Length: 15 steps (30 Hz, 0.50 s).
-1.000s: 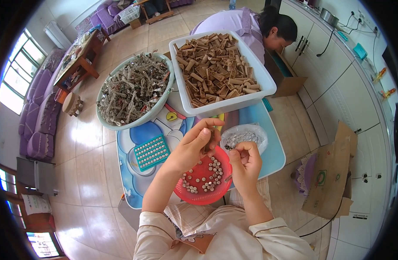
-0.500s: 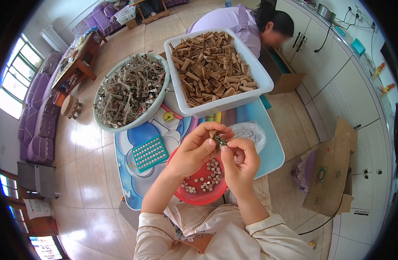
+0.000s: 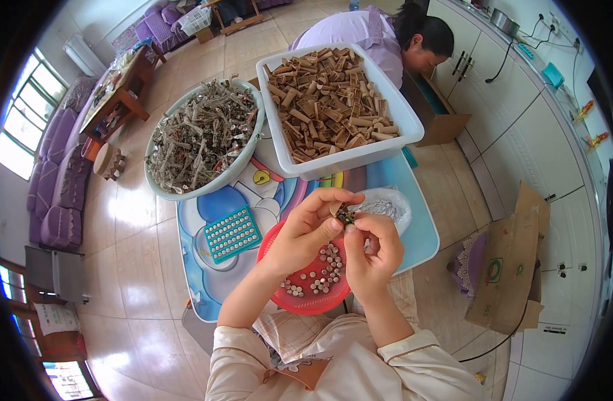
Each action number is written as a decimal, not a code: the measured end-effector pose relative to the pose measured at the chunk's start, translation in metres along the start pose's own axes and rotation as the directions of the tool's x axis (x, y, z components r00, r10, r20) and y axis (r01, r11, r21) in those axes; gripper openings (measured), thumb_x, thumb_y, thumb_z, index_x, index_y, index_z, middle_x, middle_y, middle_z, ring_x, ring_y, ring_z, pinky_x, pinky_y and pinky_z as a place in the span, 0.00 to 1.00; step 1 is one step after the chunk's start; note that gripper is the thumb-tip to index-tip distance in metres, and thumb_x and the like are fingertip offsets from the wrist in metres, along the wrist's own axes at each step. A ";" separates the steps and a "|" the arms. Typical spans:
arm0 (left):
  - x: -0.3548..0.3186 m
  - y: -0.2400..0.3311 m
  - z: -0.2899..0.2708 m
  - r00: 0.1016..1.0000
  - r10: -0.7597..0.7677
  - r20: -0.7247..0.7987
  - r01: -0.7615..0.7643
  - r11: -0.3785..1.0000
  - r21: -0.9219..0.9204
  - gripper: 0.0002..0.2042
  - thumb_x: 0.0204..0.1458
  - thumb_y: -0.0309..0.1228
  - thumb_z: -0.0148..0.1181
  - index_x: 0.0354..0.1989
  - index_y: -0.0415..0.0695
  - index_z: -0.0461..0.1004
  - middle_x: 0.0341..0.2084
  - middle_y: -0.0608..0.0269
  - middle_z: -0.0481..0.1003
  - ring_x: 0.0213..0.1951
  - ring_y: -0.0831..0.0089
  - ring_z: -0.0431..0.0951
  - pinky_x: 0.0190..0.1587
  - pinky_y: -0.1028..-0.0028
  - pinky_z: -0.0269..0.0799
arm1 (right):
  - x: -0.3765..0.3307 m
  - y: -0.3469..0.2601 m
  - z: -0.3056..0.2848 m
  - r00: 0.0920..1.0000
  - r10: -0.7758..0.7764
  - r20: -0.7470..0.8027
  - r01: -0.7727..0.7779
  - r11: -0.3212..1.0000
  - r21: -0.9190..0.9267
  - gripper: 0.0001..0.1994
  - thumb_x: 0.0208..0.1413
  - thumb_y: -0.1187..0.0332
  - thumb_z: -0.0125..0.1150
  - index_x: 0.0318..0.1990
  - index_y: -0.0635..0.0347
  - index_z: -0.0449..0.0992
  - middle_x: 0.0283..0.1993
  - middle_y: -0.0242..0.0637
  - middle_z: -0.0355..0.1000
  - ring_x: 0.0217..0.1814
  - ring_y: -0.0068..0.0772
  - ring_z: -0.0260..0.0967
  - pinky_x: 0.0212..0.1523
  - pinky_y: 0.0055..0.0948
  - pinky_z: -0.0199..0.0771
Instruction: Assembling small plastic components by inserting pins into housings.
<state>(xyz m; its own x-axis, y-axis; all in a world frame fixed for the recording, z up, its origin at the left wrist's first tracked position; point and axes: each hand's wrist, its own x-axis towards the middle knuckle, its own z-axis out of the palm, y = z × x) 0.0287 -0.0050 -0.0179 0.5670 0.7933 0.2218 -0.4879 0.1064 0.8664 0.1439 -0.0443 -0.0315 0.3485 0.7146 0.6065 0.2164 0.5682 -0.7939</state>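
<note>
Above a red bowl (image 3: 299, 308), my left hand (image 3: 299, 230) pinches a small brown plastic casing (image 3: 335, 206) between thumb and fingers. My right hand (image 3: 375, 250) has its thumb and forefinger closed on a small green circuit board (image 3: 346, 216) at the casing's edge. Fingers partly cover both pieces, so how far the board sits inside cannot be made out. Small round silvery discs (image 3: 329, 267) lie in the bowl below. A teal tray (image 3: 218, 256) with rows of round silvery pieces lies to the left on the patterned table (image 3: 206, 294).
A white bin (image 3: 360, 160) of brown casings stands at the table's far side. Left of it is a pale green basin (image 3: 150, 175) heaped with tangled electronic pieces. A clear bag (image 3: 401, 212) holds small metal parts. Another person (image 3: 346, 30) bends over a cardboard box (image 3: 446, 127); another carton (image 3: 503, 281) stands right.
Both hands have shifted slightly right with the casing and board, which have turned a little between the fingers. The other person's head has moved slightly.
</note>
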 end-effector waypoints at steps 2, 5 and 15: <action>0.001 0.000 -0.001 0.999 0.032 0.008 -0.032 0.999 0.044 0.15 0.54 0.24 0.45 0.50 0.38 0.58 0.51 0.59 0.61 0.47 0.76 0.65 0.48 0.76 0.62 | 0.000 0.001 0.000 0.999 -0.043 0.018 0.044 0.997 -0.071 0.07 0.43 0.80 0.56 0.31 0.61 0.68 0.29 0.36 0.68 0.25 0.28 0.65 0.23 0.20 0.64; 0.001 0.002 -0.002 1.000 0.026 -0.009 -0.025 0.993 0.120 0.16 0.53 0.23 0.45 0.52 0.39 0.57 0.50 0.58 0.62 0.47 0.76 0.66 0.47 0.76 0.64 | 0.003 -0.003 -0.001 0.996 -0.053 0.069 0.060 0.993 -0.107 0.07 0.43 0.80 0.56 0.31 0.61 0.69 0.30 0.37 0.68 0.25 0.29 0.65 0.23 0.21 0.64; -0.001 0.008 0.007 0.987 0.014 -0.163 0.019 0.980 0.197 0.17 0.54 0.22 0.42 0.54 0.39 0.56 0.47 0.55 0.66 0.44 0.75 0.68 0.45 0.76 0.66 | 0.008 -0.002 -0.002 0.985 0.026 0.172 0.008 0.981 -0.193 0.07 0.44 0.79 0.56 0.33 0.61 0.70 0.32 0.37 0.65 0.27 0.30 0.65 0.24 0.23 0.65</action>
<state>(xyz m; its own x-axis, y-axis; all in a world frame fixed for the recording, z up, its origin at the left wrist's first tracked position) 0.0290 -0.0094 -0.0083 0.4444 0.8818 0.1580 -0.3373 0.0013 0.9414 0.1480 -0.0409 -0.0249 0.1918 0.7887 0.5841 0.3914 0.4843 -0.7825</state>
